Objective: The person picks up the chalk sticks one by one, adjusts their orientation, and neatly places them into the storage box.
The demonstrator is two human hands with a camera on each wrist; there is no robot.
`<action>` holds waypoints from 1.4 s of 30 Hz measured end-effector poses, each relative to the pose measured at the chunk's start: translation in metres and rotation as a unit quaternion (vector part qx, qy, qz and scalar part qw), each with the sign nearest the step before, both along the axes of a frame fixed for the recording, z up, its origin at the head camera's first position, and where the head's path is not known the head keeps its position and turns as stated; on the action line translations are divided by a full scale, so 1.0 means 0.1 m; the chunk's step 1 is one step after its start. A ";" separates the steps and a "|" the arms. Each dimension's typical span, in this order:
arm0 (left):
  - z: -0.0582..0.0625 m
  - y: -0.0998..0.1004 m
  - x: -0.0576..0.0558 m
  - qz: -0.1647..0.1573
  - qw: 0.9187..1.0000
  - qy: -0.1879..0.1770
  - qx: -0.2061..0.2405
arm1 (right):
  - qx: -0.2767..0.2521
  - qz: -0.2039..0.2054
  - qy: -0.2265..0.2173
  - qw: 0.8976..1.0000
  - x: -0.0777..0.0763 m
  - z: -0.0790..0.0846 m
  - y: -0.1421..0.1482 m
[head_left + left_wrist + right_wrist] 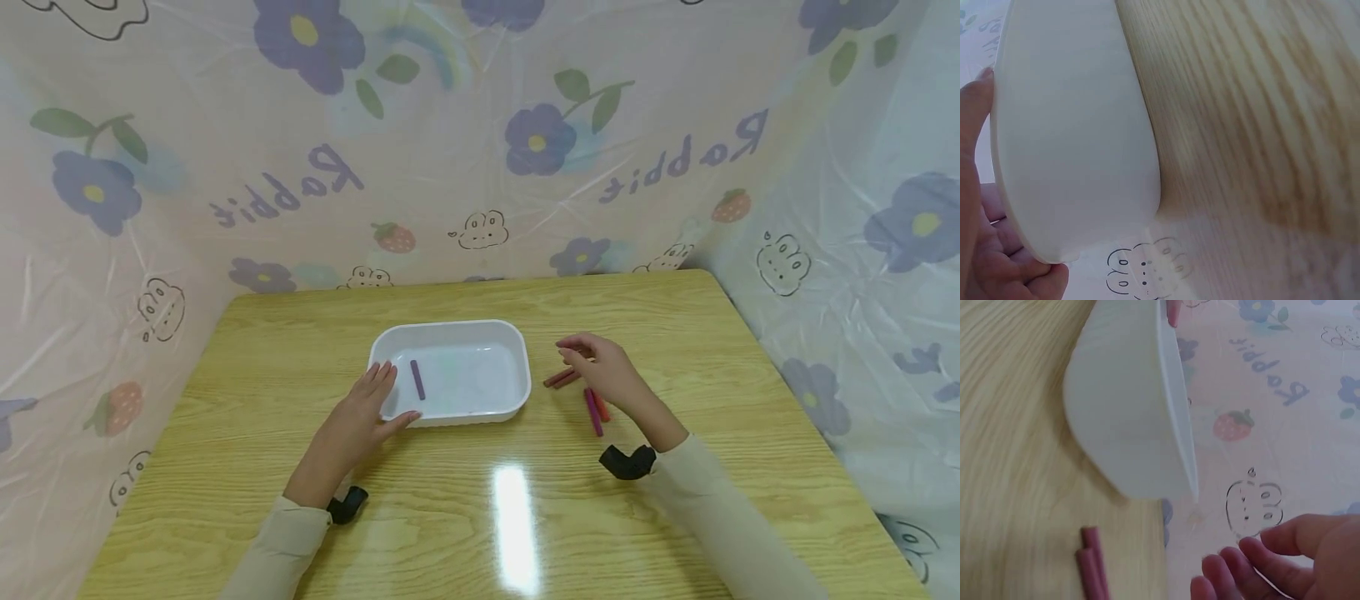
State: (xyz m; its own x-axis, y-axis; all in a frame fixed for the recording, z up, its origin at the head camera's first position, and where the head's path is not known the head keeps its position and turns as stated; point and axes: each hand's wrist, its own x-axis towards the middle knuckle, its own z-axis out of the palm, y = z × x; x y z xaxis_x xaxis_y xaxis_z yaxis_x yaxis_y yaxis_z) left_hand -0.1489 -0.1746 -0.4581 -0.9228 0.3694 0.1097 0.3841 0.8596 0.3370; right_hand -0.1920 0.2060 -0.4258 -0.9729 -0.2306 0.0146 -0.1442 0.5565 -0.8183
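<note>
In the head view a white plastic tray (480,417) lies on the table with one purple stick (417,380) inside, near its left end. My left hand (360,425) holds the tray's near left corner, thumb at the near rim and fingers over the left rim. My right hand (603,371) hovers right of the tray, fingers loosely bent, with nothing visible between them. Beneath it lie two brownish-red sticks (1091,569), a magenta-purple stick (593,412) and an orange-red stick (602,406), partly hidden by the hand in the head view.
A wood-grain table (300,333) carries everything. Behind it and at both sides hangs a printed curtain (450,167) with flowers and rabbits. Black wrist mounts (628,462) stick out from both sleeves. A bright light reflection (516,529) shows on the near tabletop.
</note>
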 end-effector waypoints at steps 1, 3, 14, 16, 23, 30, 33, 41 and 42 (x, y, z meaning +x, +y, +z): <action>0.00 0.00 0.00 0.000 1.000 -0.001 0.000 | 0.018 -0.007 0.009 1.000 0.02 -0.02 0.04; -0.01 0.00 0.00 0.002 1.000 -0.002 -0.001 | 0.036 -0.016 0.012 0.999 0.07 -0.07 0.13; -0.02 -0.01 -0.02 0.000 1.000 0.000 -0.001 | 0.112 -0.051 0.023 0.992 0.22 -0.24 0.51; -0.02 -0.01 -0.02 0.000 1.000 -0.001 0.000 | 0.120 -0.055 0.016 0.991 0.23 -0.25 0.57; -0.02 -0.01 -0.01 0.000 1.000 -0.001 -0.002 | 0.150 -0.051 -0.012 0.987 0.24 -0.33 0.68; -0.01 0.00 -0.01 0.001 1.000 -0.005 -0.006 | 0.164 -0.043 -0.025 0.985 0.23 -0.36 0.67; -0.01 -0.01 -0.01 0.002 1.000 -0.006 -0.004 | 0.169 -0.045 -0.022 0.984 0.22 -0.37 0.64; -0.01 -0.01 -0.01 0.001 1.000 -0.004 0.000 | 0.186 -0.054 -0.025 0.981 0.19 -0.41 0.59; -0.01 -0.01 0.00 0.001 1.000 -0.003 0.000 | 0.189 -0.056 -0.028 0.980 0.18 -0.42 0.59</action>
State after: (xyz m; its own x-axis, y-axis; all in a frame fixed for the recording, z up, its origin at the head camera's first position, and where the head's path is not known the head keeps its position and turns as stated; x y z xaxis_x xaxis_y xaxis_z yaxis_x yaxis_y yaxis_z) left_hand -0.1493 -0.1753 -0.4594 -0.9239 0.3681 0.1046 0.3811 0.8598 0.3399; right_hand -0.1739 0.2645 -0.4677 -0.9893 -0.1008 -0.1052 -0.0256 0.8312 -0.5553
